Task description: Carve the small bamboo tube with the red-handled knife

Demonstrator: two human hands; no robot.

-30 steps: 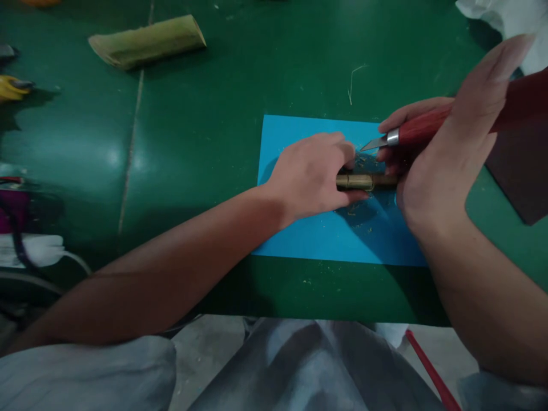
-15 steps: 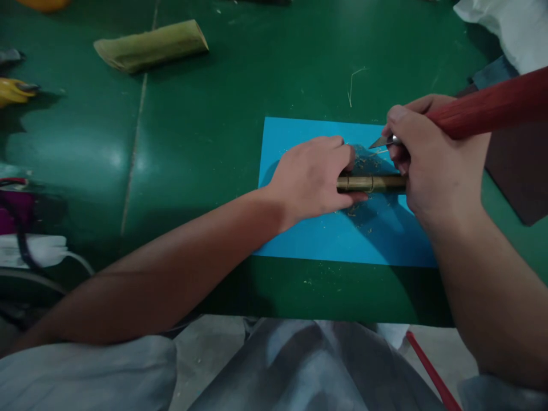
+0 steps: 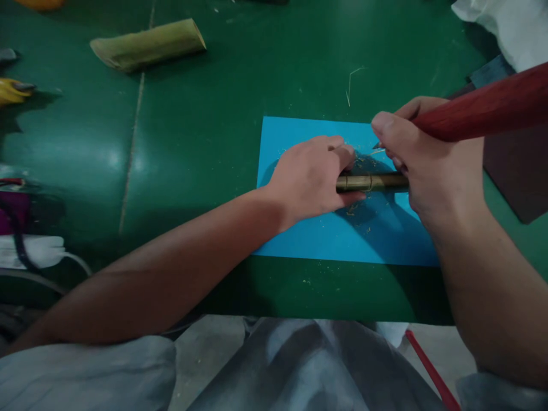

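Observation:
A thin piece of bamboo (image 3: 371,182) lies crosswise over a blue sheet (image 3: 308,242). My left hand (image 3: 310,174) is closed around its left end, thumb below and fingers above. In my right hand (image 3: 432,151) is a carving knife (image 3: 479,108) with a thick red handle, gripped like a pen. Only the blade's tip shows past my fingers, just above the bamboo and apart from it. The bamboo's right end is hidden behind my right hand. Fine shavings (image 3: 363,162) are scattered on the sheet around the bamboo.
On the green table (image 3: 205,148), a cut bamboo section (image 3: 149,45) lies at the back left. A yellow-handled tool (image 3: 15,91) and a white plug with cables (image 3: 34,251) sit at the left edge. A dark brown board (image 3: 518,171) and a white bag (image 3: 509,31) are at right.
My right hand has moved slightly left with the knife, and less of the blade shows now. My left hand still holds the bamboo in the same place.

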